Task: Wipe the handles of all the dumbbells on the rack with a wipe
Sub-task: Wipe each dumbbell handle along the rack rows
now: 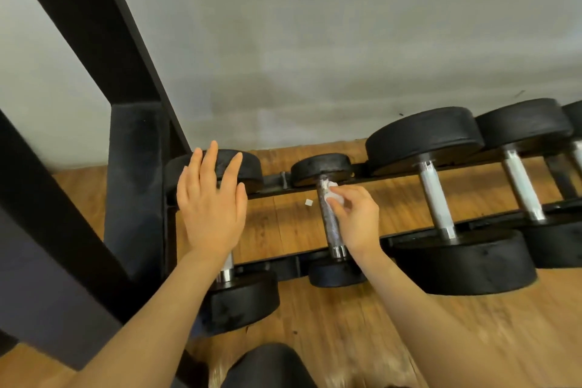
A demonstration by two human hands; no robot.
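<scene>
Low on the rack (pixel 285 264), just above the wooden floor (pixel 330 324), four dumbbells lie side by side across two black rails. The right hand (pixel 356 217) reaches in from the near right, wrist bent a little, its grip narrow: thumb and fingertips pinch a small crumpled white wipe (pixel 331 194) against the far end of the small dumbbell's handle (pixel 330 224), just below its far weight. That small dumbbell (pixel 327 220) is second from the left. The left hand (pixel 209 201) stretches forward from the near left with a wide grip, fingers straight and spread, palm down, over the left dumbbell (pixel 239 299); its fingertips overlap the far weight, and whether the palm touches the hidden handle cannot be told. To the right sit a large dumbbell (pixel 437 198) and another one (pixel 522 186) beyond it, both with bare shiny handles. A tiny white scrap (pixel 308 202) lies on the floor between the two hands.
</scene>
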